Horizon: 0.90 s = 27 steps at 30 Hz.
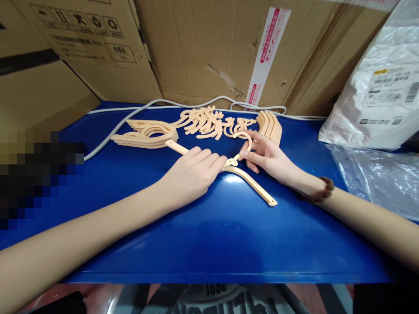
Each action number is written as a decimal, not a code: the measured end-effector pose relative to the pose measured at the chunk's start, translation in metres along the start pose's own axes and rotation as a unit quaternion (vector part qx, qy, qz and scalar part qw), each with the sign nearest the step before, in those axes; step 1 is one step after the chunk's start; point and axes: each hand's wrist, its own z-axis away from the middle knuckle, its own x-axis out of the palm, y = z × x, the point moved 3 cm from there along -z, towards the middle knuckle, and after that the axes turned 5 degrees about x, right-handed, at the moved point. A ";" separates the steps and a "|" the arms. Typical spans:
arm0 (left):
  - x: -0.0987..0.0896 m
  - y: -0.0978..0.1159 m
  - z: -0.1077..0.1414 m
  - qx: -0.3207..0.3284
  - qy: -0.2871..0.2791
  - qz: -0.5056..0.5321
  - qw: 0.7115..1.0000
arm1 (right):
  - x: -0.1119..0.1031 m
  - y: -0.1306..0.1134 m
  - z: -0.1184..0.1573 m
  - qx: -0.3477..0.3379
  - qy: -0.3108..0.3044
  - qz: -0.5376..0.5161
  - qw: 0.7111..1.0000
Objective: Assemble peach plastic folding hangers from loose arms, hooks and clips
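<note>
My left hand (196, 176) is closed round the middle of a cream plastic clothes hanger, held over the blue tabletop (209, 244). One hanger arm (253, 185) slopes down to the right, and the end of the other pokes out beyond my left knuckles. My right hand (270, 157) pinches the curved hanger hook (250, 141) between thumb and fingers. The hook's base meets the hanger's centre; whether it is locked in cannot be seen. Behind my hands lies a pile of loose hooks (204, 120), between a left stack of hanger arms (144, 139) and a right stack (271, 126).
Cardboard boxes (203, 48) wall off the back and left. A white cable (157, 101) runs along the rear of the table. At right stand a white labelled bag (369, 96) and clear plastic film (376, 174). A blurred dark patch (32, 183) covers the left edge.
</note>
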 end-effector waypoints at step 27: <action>-0.005 -0.009 -0.002 -0.232 -0.037 0.352 0.906 | 0.008 -0.001 0.001 0.026 -0.017 0.014 0.999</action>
